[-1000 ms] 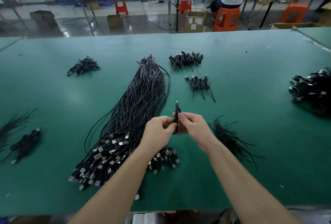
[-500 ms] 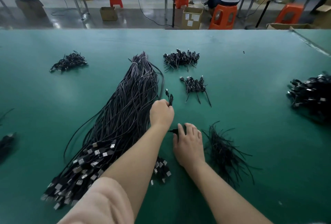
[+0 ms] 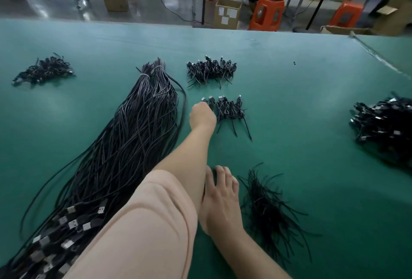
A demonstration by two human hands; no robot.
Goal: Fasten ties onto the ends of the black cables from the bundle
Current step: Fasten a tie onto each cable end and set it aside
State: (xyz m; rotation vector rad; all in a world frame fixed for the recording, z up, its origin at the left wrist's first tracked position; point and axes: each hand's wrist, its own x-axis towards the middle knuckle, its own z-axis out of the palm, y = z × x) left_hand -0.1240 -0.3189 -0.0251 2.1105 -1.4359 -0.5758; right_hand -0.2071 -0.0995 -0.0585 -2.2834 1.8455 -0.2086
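Behind left hand (image 3: 202, 116), grip unseen

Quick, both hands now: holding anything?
Left hand: at the small row of tied cables; grip hidden, cannot tell.
Right hand: open, flat on table.

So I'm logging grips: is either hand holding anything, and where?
The left hand reaches the small row of tied cables; its fingers are hidden, so cannot tell. The right hand rests on the table, holding nothing visible.

L hand (image 3: 202, 116) fingers hidden; bundle (image 3: 124, 145) cut off bottom-left.
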